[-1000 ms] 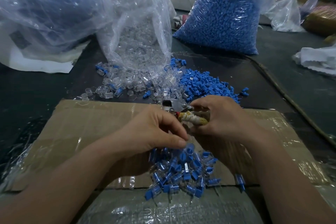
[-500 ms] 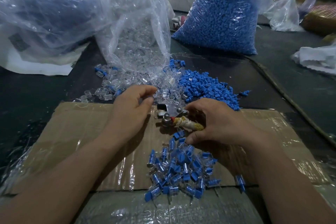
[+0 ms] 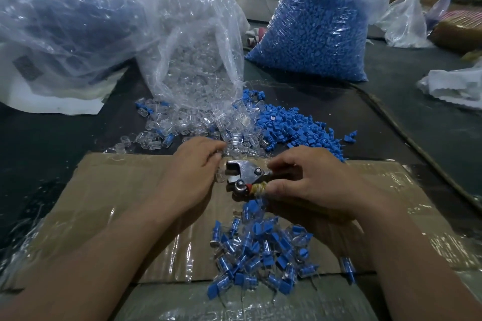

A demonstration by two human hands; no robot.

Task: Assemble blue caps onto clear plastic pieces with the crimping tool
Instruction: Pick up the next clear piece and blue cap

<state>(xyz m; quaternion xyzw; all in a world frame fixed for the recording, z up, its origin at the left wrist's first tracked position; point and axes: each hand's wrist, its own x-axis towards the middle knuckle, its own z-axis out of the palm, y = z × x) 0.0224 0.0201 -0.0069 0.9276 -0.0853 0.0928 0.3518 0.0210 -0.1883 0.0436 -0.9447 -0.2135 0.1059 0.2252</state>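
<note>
Room: blurred boxes and more bags along the top edge.
Table [image 3: 391,117]: dark surface across the whole frame.
Cardboard sheet [image 3: 117,190]: lower half, flat on the table, under shiny film.
Bag of blue caps [image 3: 313,34]: upper right; loose blue caps [image 3: 292,125] lie in front of it.
Bag of clear pieces [image 3: 198,60]: upper centre; loose clear pieces [image 3: 182,125] lie below it.
Assembled pile [image 3: 255,255]: lower centre, on the cardboard.
Right hand [image 3: 307,180]: fingers wrapped round the handles of the crimping tool [image 3: 242,177], centre.
Left hand [image 3: 193,172]: just left of the tool, fingers curled; whether they hold a piece I cannot tell.
</note>
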